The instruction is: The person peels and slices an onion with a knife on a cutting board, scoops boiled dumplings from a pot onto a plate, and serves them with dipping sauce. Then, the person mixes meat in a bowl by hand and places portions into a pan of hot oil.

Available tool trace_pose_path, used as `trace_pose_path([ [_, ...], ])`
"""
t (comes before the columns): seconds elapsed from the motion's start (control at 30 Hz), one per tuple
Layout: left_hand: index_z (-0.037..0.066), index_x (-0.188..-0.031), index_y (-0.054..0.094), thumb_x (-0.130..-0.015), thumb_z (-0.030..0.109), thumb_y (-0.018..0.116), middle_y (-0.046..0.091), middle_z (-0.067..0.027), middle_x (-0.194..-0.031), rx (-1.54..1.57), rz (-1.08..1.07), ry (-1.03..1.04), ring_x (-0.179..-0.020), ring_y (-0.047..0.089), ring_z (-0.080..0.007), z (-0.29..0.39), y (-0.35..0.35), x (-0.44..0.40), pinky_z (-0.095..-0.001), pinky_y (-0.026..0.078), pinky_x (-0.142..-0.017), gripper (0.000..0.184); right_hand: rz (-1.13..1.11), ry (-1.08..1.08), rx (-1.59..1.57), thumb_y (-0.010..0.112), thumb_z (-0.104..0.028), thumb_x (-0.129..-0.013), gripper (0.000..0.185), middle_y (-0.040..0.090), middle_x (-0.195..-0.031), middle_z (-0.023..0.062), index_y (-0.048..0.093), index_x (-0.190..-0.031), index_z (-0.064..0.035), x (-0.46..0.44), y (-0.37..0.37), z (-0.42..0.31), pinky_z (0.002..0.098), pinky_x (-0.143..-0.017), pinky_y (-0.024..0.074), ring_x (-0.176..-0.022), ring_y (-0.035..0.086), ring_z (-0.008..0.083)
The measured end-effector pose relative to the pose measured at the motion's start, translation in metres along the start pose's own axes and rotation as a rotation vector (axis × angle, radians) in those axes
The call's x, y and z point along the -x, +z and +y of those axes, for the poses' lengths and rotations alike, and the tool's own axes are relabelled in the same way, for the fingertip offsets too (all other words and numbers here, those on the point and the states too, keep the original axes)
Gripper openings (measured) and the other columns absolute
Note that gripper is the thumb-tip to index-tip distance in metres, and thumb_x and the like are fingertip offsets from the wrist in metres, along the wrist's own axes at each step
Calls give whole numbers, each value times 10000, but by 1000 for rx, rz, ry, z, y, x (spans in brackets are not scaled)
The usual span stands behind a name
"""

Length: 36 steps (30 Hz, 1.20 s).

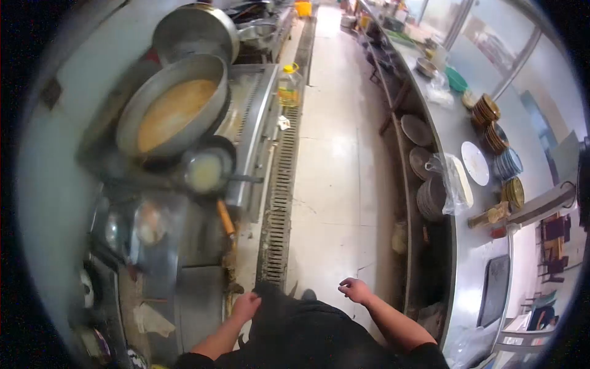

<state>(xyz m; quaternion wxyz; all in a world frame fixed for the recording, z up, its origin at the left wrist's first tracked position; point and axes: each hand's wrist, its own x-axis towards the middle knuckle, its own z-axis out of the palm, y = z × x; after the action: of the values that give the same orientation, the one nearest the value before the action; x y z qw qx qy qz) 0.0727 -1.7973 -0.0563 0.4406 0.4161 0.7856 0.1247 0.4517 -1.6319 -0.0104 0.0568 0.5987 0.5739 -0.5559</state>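
Note:
My left hand [247, 305] hangs low beside the dark clothing on my body, near the front edge of the stove counter. Its fingers look curled in, with nothing visible in them. Over the floor on the other side, my right hand [354, 290] is held in front of me, its fingers loosely closed and no object showing. Left of the aisle, a wok ladle-like pan [206, 172] with pale liquid rests by a large tilted wok [175, 114] of brownish liquid. An orange handle [226, 217] sticks out near the counter edge.
A metal drain grate [279, 215] runs along the tiled floor [329, 160]. An oil jug [289, 86] with a yellow cap stands beside it. Along the right, a steel counter [470, 252] carries stacked bowls [487, 109], a white plate [475, 163] and a black tray [493, 289]; plates [432, 198] fill its lower shelf.

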Motion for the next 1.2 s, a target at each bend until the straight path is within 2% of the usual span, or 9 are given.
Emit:
trace_pose_path([
  [0.17, 52, -908, 650, -885, 415, 493, 640, -156, -907, -357, -227, 466, -877, 612, -325, 228, -6, -114, -429, 488, -771, 396, -29, 37, -12, 630, -364, -814, 425, 668, -923, 174, 619, -1086, -37, -94, -85, 29, 349, -761, 505, -818, 649, 256],
  [0.27, 6, -768, 635, -906, 376, 458, 606, -199, -824, -519, -303, 454, -851, 582, -401, 319, 4, -206, -465, 474, -783, 433, 85, -10, 153, 620, -353, -832, 411, 673, -860, 140, 613, -1097, -38, -168, -152, 50, 328, -699, 512, -725, 655, 211],
  [0.47, 50, -1014, 529, -848, 113, 455, 554, -189, -1042, -345, -214, 535, -908, 582, -391, 510, -24, -399, -478, 484, -762, 193, 46, 352, 217, 604, -367, -821, 383, 662, -711, 132, 668, -952, -14, -236, -334, 63, 375, -683, 507, -725, 652, 244],
  [0.73, 55, -954, 606, -822, 166, 491, 584, -140, -1058, -542, -372, 709, -1022, 557, -326, 784, -111, -654, -426, 486, -825, 207, 95, 253, -367, 561, -160, -899, 311, 637, -945, 158, 547, -1157, 13, -444, -558, 63, 394, -603, 513, -792, 631, 256],
  [0.83, 52, -961, 621, -830, 221, 493, 605, -130, -1063, -424, -217, 319, -1031, 562, -330, 798, -121, -770, -441, 473, -856, 249, 251, 118, 134, 628, -344, -810, 343, 679, -835, 138, 673, -978, -47, -545, -693, -38, 351, -716, 507, -784, 658, 234],
  [0.93, 16, -994, 609, -814, 282, 552, 596, -178, -1094, -419, -229, -57, -1038, 569, -334, 762, -133, -840, -432, 470, -861, 326, 251, -121, 245, 664, -231, -809, 264, 673, -769, 97, 663, -957, -12, -667, -808, -107, 334, -627, 511, -688, 648, 192],
  [0.97, 4, -1009, 607, -808, 302, 572, 592, -196, -1104, -404, -234, -137, -1040, 571, -334, 731, -128, -866, -432, 470, -860, 362, 165, 77, -6, 660, -200, -813, 239, 668, -758, 91, 659, -942, 2, -668, -855, -206, 317, -584, 511, -639, 638, 173],
  [1.13, -21, -1024, 631, -805, 313, 591, 627, -207, -1058, -382, -282, -326, -986, 609, -339, 717, -189, -947, -432, 471, -848, 401, 139, -501, 329, 638, -155, -848, 213, 652, -838, 119, 626, -968, 20, -879, -1020, -324, 316, -546, 531, -633, 630, 179],
  [1.2, 2, -908, 666, -790, 286, 551, 649, -191, -920, -518, -201, -191, -848, 627, -333, 601, -138, -1041, -451, 486, -758, 329, 246, -318, 110, 627, -136, -852, 207, 653, -839, 120, 619, -993, 16, -954, -1065, -378, 319, -541, 532, -627, 633, 190],
])
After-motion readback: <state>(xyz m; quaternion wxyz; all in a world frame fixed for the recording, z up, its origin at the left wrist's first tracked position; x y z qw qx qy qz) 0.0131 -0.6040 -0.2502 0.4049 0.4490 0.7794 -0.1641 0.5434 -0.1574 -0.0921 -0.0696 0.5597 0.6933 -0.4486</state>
